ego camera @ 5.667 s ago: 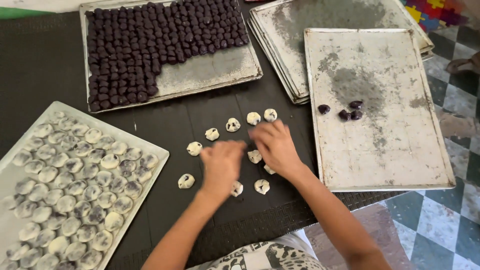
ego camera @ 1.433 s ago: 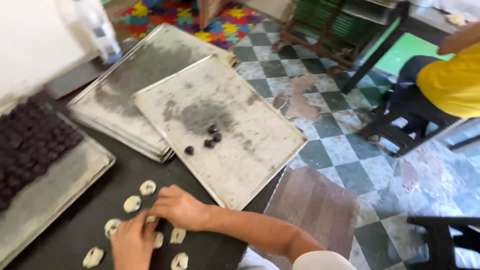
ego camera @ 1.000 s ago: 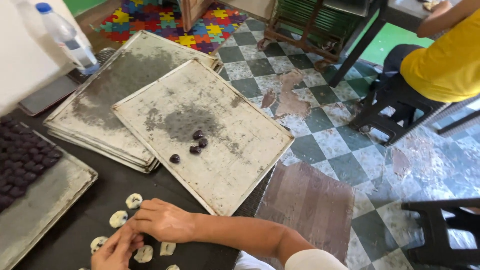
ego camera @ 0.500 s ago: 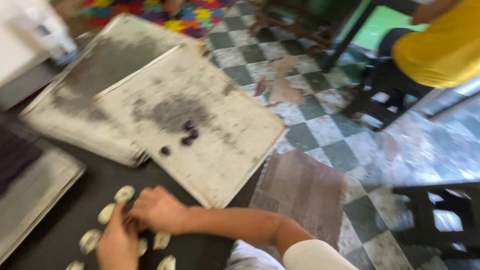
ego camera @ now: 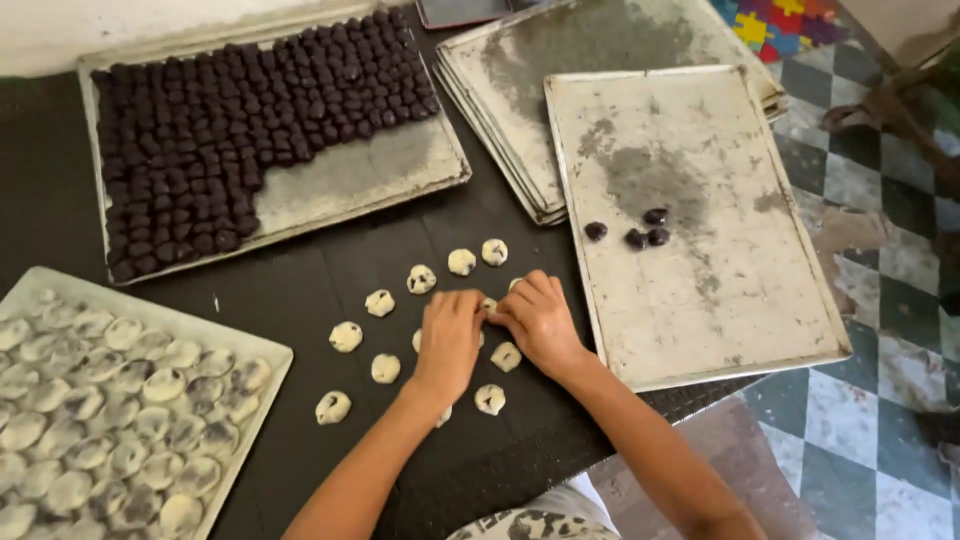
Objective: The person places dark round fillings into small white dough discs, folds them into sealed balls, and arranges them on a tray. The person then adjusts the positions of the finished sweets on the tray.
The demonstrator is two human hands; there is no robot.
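My left hand point(ego camera: 447, 340) and my right hand point(ego camera: 540, 320) rest side by side on the dark table point(ego camera: 300, 290), their fingertips meeting over a small pale dough piece point(ego camera: 488, 305) with dark filling. Around them lie several similar dough pieces, such as one point(ego camera: 346, 336) to the left and one point(ego camera: 490, 399) near my wrists. Whether either hand actually grips the piece is hidden by the fingers.
A tray point(ego camera: 360, 180) of dark filling balls stands at the back left. A tray point(ego camera: 250, 350) full of flat pale dough discs sits at the front left. A worn metal sheet point(ego camera: 720, 300) with several dark balls point(ego camera: 640, 232) lies right, over stacked trays point(ego camera: 520, 80). Checkered floor lies beyond.
The view has swung back from the floor and a seated person to the table. Both hands stay together over the dough pieces.
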